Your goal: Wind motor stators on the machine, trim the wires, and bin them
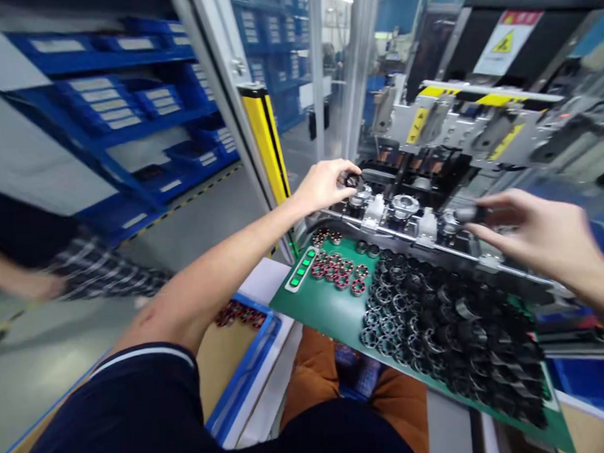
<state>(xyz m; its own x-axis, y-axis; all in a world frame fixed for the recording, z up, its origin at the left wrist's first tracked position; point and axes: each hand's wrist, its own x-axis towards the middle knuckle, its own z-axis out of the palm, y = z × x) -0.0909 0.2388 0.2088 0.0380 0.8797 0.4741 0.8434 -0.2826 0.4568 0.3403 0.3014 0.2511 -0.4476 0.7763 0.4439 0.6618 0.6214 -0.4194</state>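
Observation:
My left hand (pixel 330 184) pinches a small dark ring-shaped part (pixel 351 179) just above the leftmost round metal fixture (pixel 361 197) of the machine. My right hand (pixel 526 220) has its thumb and fingers around a dark cylindrical part (pixel 469 212), blurred, at the right fixture. Between the hands is a middle round fixture (pixel 405 206). In front of the machine, many black rings (pixel 436 314) stand in rows on a green mat (pixel 330 312). Several red and copper coil rings (pixel 340 271) lie to their left.
A strip with green buttons (pixel 302 270) lies at the mat's left. A yellow light-curtain post (pixel 265 141) and metal frame rise beside my left forearm. The machine head (pixel 477 122) hangs above. Blue bin shelves (pixel 126 107) and a person's checked clothing (pixel 108 265) are at left.

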